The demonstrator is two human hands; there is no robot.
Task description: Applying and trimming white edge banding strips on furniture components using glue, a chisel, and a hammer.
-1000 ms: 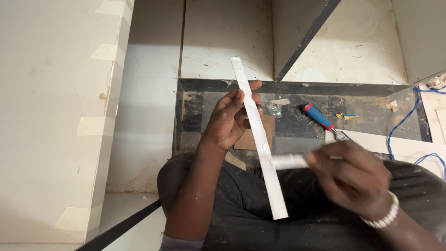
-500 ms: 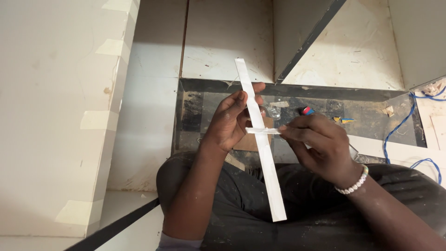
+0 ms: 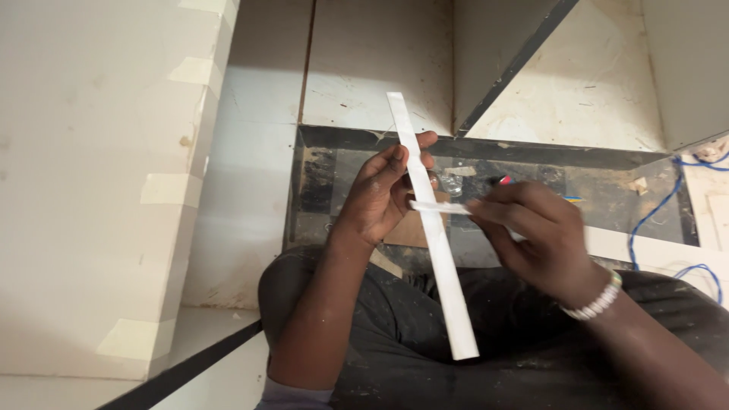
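Person seated on the floor (image 3: 250, 175), dark trousers (image 3: 410, 342) in the lower frame, both bare hands raised over the lap. Left hand (image 3: 380, 193) is closed around the long white strip (image 3: 433, 228), fingers curled behind it and thumb across the front, gripping it in its upper third. The strip runs on a slight diagonal, top end over the pale floor tile near the dark border, bottom end over the trousers, lower end free of contact. Right hand (image 3: 535, 235) is pinched shut on a short white piece (image 3: 437, 206), held roughly horizontal; its left tip meets the long strip just below the left thumb, the two forming a cross shape. Whether the short piece lies in front of or against the strip edge cannot be told. A beaded white bracelet (image 3: 596, 302) sits on the right wrist. Behind the right hand, a red-and-blue handled tool (image 3: 503, 181) lies on the dark tile band (image 3: 319, 175), mostly hidden. A blue wire (image 3: 657, 209) loops at the right edge. A pale panel (image 3: 99, 190) with tape patches stands at left.
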